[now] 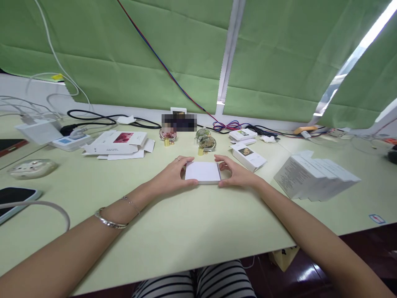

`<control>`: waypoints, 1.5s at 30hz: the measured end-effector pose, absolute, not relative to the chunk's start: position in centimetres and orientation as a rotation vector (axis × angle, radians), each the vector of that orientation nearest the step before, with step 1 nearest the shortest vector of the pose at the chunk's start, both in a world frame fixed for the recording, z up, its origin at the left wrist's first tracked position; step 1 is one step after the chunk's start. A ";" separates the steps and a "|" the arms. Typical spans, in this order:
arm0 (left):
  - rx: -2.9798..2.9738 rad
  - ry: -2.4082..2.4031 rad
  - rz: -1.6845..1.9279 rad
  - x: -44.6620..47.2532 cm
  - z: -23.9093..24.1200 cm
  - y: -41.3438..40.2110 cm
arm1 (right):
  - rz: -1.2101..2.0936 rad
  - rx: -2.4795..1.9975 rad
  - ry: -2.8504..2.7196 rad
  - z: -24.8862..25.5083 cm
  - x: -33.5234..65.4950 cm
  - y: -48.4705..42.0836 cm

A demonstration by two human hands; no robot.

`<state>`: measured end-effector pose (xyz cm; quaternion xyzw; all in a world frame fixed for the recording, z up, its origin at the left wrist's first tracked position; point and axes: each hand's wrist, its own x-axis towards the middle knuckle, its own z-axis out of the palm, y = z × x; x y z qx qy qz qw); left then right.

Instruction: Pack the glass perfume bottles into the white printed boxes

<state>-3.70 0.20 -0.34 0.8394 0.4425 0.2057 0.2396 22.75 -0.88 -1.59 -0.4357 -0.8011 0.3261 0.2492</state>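
Note:
A small white box (202,171) lies flat on the pale table, its plain face up. My left hand (173,174) grips its left end, thumb at the near corner and fingers at the far one. On the opposite end, my right hand (234,171) holds it in the same way, with a dark strip showing along that edge. Just beyond the box are round clear containers (207,143) with dried bits inside and small gold pieces (200,152) beside them. A white carton with a dark picture (249,157) lies beyond my right hand.
Several white printed boxes (313,176) stand in a row at right. Flattened cartons (119,142) lie at left, near a power strip (32,168) and a phone (17,200). Cables (228,126) run along the back under green curtains. The table's front edge is near my lap.

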 end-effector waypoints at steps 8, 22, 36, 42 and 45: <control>2.319 1.190 0.572 -3.7 -0.5 0.3 | 0.930 -1.166 -2.133 -1.7 22.5 -0.9; 2.340 1.189 0.560 -3.8 -0.5 0.4 | 0.914 -1.163 -2.108 -1.9 22.1 -1.0; 2.193 1.246 0.737 -3.5 -0.3 0.3 | 0.862 -1.236 -2.004 -1.6 21.7 -1.2; 1.857 1.169 0.993 -3.3 -0.4 0.6 | 0.981 -1.117 -1.708 -1.8 21.3 -0.8; 1.777 0.941 0.920 -3.0 -0.8 0.5 | 1.153 -0.948 -1.593 -1.9 20.4 -1.0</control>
